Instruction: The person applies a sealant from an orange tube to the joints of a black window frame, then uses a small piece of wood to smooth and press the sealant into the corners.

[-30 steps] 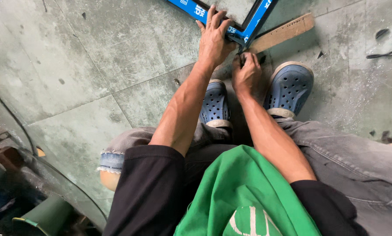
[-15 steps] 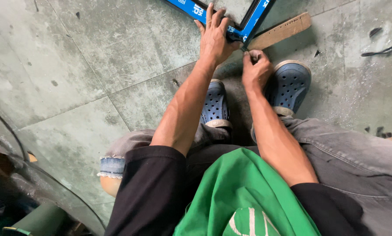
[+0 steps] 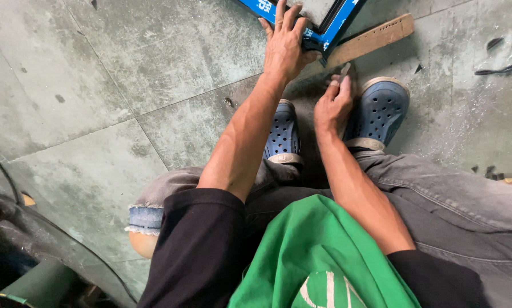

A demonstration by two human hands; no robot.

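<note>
Right hand [image 3: 335, 102] has lifted off the floor at upper centre of the frame, pinching a small grey tool, too small to identify. Left hand [image 3: 286, 43] stays spread flat on the blue metal frame corner [image 3: 324, 35], over the wooden strip [image 3: 376, 37], so work continues at that corner.

Black sleeves [image 3: 202, 245], a green apron [image 3: 319, 262], grey jeans [image 3: 438, 205] frayed at the knee, blue perforated clogs [image 3: 379, 111].

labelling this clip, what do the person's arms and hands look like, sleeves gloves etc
Both hands, left hand and right hand, are bare: no gloves, and no rings or watch that I can see. Forearms are uncovered. Black sleeves are pushed up to about the elbows on both arms.
</note>
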